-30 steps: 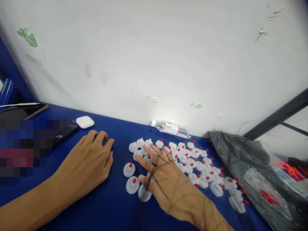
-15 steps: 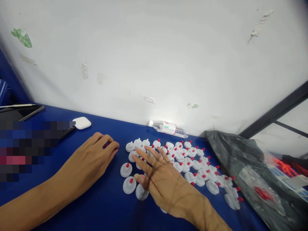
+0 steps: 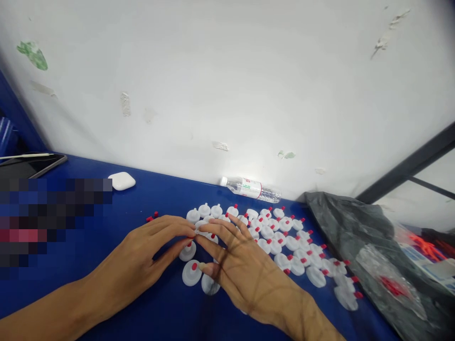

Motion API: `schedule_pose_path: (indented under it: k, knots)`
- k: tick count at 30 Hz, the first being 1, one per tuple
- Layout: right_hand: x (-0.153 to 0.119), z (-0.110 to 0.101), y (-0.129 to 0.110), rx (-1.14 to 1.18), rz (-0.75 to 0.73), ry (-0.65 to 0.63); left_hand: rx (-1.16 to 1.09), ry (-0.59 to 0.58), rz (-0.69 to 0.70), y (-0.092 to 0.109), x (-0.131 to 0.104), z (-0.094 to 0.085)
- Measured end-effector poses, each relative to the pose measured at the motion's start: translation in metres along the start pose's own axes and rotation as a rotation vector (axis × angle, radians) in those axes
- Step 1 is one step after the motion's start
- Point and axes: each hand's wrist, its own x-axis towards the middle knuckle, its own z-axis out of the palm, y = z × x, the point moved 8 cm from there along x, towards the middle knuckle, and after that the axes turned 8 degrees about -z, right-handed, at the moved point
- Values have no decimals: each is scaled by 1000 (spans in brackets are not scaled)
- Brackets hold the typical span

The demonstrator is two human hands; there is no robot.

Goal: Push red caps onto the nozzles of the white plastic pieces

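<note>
My left hand point(image 3: 156, 251) is closed in a pinch on a small red cap point(image 3: 192, 237), of which only a sliver shows. Its fingertips meet the nozzle of a white dome-shaped plastic lid point(image 3: 202, 224). Just to the right, my right hand point(image 3: 234, 258) lies over the lids with fingers spread and thumb apart, its fingertips against that same lid. Several similar lids surround it; a row of lids at the back point(image 3: 204, 210) has bare nozzles. Two red-tipped lids, one of them the near lid point(image 3: 191, 273), sit below my fingertips. My right palm hides some lids.
Many red-capped lids point(image 3: 296, 265) spread to the right on the blue table point(image 3: 170, 189). A few loose red caps point(image 3: 152, 216) lie left. A plastic bottle point(image 3: 250, 188) rests by the wall. A white case point(image 3: 121, 181), a tablet point(image 3: 33, 165) and a dark plastic bag point(image 3: 341, 222) lie around.
My left hand has moved right, from beside the loose red caps to the lid at my right fingertips, bringing a red cap. My right hand has stayed nearly in place.
</note>
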Motion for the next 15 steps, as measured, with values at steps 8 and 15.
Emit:
schedule_pose_path:
  k: [8, 15]
  knots:
    - [2, -17, -4, -100, -41, 130, -82, 2, -161, -3, 0, 1]
    - [-5, -19, -1, 2, -31, 252, -117, -61, -234, -2, 5, -6]
